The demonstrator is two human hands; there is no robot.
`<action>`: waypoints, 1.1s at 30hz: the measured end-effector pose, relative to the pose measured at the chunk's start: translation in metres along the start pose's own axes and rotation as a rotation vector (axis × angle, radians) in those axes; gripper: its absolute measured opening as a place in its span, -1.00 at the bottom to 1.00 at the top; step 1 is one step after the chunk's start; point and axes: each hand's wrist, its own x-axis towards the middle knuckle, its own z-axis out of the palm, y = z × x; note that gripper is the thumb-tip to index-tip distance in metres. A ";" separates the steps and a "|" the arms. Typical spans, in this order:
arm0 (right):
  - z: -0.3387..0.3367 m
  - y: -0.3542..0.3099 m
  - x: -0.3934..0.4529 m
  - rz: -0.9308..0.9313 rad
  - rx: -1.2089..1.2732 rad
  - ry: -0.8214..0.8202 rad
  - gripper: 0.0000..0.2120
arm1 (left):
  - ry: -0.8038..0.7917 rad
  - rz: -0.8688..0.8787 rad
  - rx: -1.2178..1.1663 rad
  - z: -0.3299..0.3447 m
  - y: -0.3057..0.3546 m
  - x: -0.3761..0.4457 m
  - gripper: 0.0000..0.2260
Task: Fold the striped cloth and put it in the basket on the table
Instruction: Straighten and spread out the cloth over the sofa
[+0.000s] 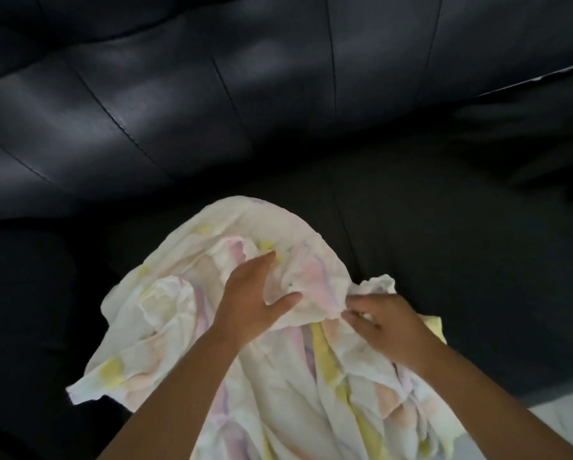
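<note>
The striped cloth (165, 330) is white with pale pink, yellow and purple stripes. It lies crumpled on the dark sofa seat, spreading from the centre down to the bottom edge. My left hand (252, 300) rests on the cloth's middle, with a fold caught between thumb and fingers. My right hand (384, 322) pinches a bunched edge of the cloth just to the right. No basket or table is visible.
A black leather sofa (212, 94) fills the scene, its stitched backrest across the top and its seat under the cloth. A dark shape (527, 144) lies on the seat at the right. A strip of pale floor (563, 416) shows at the bottom right.
</note>
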 end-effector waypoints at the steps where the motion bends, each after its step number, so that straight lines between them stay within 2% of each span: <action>1: 0.005 -0.004 -0.009 -0.112 -0.018 -0.072 -0.77 | -0.088 -0.092 -0.153 0.002 0.006 0.004 -0.42; 2: 0.011 -0.005 -0.019 -0.204 -0.057 -0.158 -0.75 | -0.167 -0.183 -0.301 0.004 0.010 0.006 -0.43; 3: 0.017 -0.004 -0.029 -0.258 -0.100 -0.262 -0.71 | -0.223 -0.219 -0.343 0.007 0.011 0.004 -0.41; 4: 0.020 -0.006 -0.038 -0.236 -0.117 -0.360 -0.64 | -0.280 -0.188 -0.263 0.012 0.011 0.001 -0.39; 5: 0.023 -0.006 -0.046 -0.170 -0.104 -0.383 -0.55 | -0.346 -0.116 -0.123 0.019 0.010 -0.005 -0.40; 7: 0.029 0.014 -0.059 -0.098 -0.132 -0.394 -0.58 | -0.405 0.043 0.114 0.033 0.003 -0.019 -0.63; 8: 0.026 0.020 -0.060 -0.046 -0.136 -0.414 -0.64 | -0.373 0.082 0.127 0.038 -0.001 -0.026 -0.75; 10: 0.012 0.021 -0.058 0.120 -0.027 -0.386 -0.72 | -0.304 0.036 -0.028 0.040 -0.010 -0.040 -0.85; 12: -0.010 0.005 -0.051 0.329 0.233 -0.200 -0.83 | -0.216 -0.099 -0.227 0.028 -0.018 -0.053 -0.87; 13: -0.018 0.002 -0.043 0.382 0.340 -0.028 -0.76 | -0.188 -0.124 -0.282 0.021 -0.023 -0.059 -0.85; 14: -0.025 0.002 -0.032 0.393 0.398 0.196 -0.73 | -0.199 -0.132 -0.313 0.015 -0.025 -0.067 -0.72; 15: -0.030 0.004 -0.018 0.400 0.384 0.364 -0.78 | -0.259 -0.137 -0.308 0.012 -0.025 -0.074 -0.47; 16: -0.033 0.004 -0.001 0.416 0.315 0.451 -0.88 | -0.365 -0.132 -0.227 0.011 -0.024 -0.079 -0.27; 17: -0.033 0.003 0.016 0.449 0.224 0.451 -0.86 | -0.459 -0.125 -0.088 0.014 -0.024 -0.083 -0.15; 19: -0.021 0.007 0.044 0.496 0.093 0.266 -0.54 | -0.538 -0.056 0.217 0.030 -0.021 -0.083 -0.06; 20: -0.011 0.007 0.054 0.533 0.027 0.167 -0.45 | -0.499 0.000 0.350 0.042 -0.020 -0.085 -0.13; 21: 0.000 0.010 0.061 0.534 -0.042 0.097 -0.47 | -0.411 0.067 0.447 0.054 -0.022 -0.086 -0.28; 23: 0.019 0.012 0.061 0.472 -0.190 0.034 -0.80 | -0.243 0.155 0.442 0.066 -0.028 -0.084 -0.59; 24: 0.020 0.011 0.060 0.465 -0.189 0.032 -0.81 | -0.184 0.199 0.361 0.066 -0.033 -0.085 -0.66; 25: 0.016 0.011 0.060 0.477 -0.164 0.100 -0.74 | -0.119 0.245 0.293 0.064 -0.041 -0.086 -0.64; 26: 0.005 0.009 0.061 0.497 -0.102 0.248 -0.76 | -0.059 0.253 0.242 0.056 -0.043 -0.088 -0.54; 28: -0.023 -0.012 0.058 0.469 0.032 0.580 -0.83 | 0.044 0.140 -0.002 0.025 -0.036 -0.091 -0.44; 29: -0.030 -0.026 0.052 0.357 0.082 0.676 -0.82 | 0.182 0.046 -0.127 0.005 -0.037 -0.093 -0.49; 30: -0.030 -0.045 0.043 0.176 0.101 0.672 -0.83 | 0.308 -0.051 -0.207 -0.017 -0.039 -0.096 -0.54; 31: -0.020 -0.067 0.031 -0.061 0.043 0.577 -0.83 | 0.379 -0.097 -0.280 -0.040 -0.043 -0.104 -0.57; 32: -0.005 -0.088 0.017 -0.296 -0.077 0.409 -0.82 | 0.431 -0.082 -0.294 -0.061 -0.049 -0.114 -0.58; 33: 0.018 -0.095 0.002 -0.428 -0.232 0.194 -0.80 | 0.467 -0.064 -0.274 -0.078 -0.054 -0.125 -0.58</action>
